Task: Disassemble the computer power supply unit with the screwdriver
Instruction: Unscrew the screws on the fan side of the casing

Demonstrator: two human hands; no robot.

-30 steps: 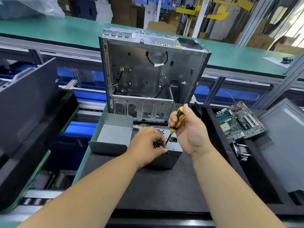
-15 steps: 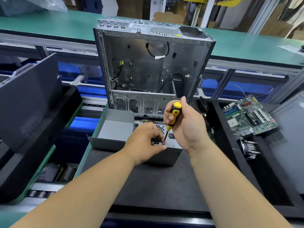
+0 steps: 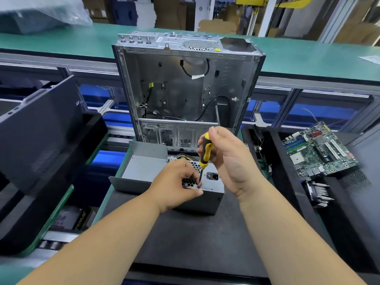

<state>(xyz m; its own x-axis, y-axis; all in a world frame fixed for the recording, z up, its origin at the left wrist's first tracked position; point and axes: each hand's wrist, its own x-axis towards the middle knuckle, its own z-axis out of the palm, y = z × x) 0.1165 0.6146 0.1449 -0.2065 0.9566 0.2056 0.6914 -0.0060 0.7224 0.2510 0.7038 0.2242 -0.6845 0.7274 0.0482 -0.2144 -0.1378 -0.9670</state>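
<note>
The grey metal power supply unit lies on a black mat in front of me, its honeycomb fan grille facing up. My left hand rests on its top and grips it, with the thumb by the grille's front edge. My right hand holds the yellow and black screwdriver by its handle, almost upright. The screwdriver's tip sits on a screw at the grille's front right corner. A detached grey cover panel lies at the unit's left.
An open, stripped computer case stands upright just behind the unit. A green motherboard and a heatsink lie in a black tray at the right. Dark case panels lean at the left. A green bench runs along the back.
The screwdriver has tilted more upright, and my right hand's fingers have shifted on the handle. My left hand stays on the unit. The view has moved a little closer.
</note>
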